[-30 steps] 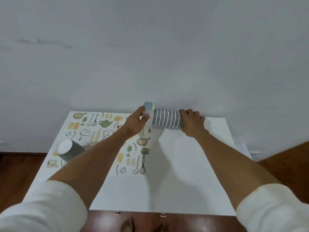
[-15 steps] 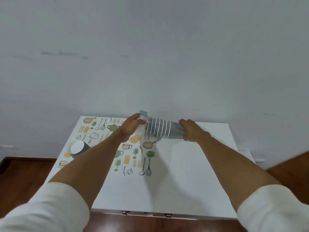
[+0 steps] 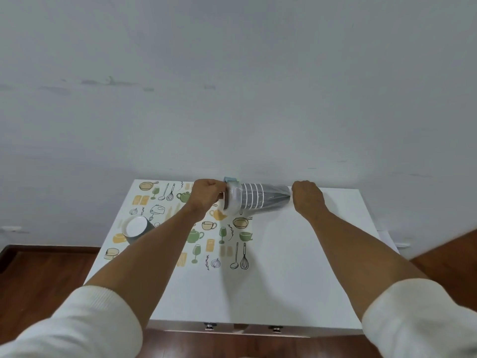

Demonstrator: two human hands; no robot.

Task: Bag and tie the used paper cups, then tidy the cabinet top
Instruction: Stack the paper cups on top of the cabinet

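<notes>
The person wore a soft white knitted long-sleeved top. Its left sleeve (image 3: 77, 324) and right sleeve (image 3: 423, 316) were pushed up towards the elbows, ending in ribbed cuffs. Both forearms and hands were bare, without rings, watch or gloves.

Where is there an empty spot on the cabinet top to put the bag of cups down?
The plain white right half of the cabinet top is bare, bordered by the printed mat on its left and the right forearm. The mat's left side is crowded: a lone cup lies there. The left hand and right hand hold the bagged cup stack near the wall.
</notes>
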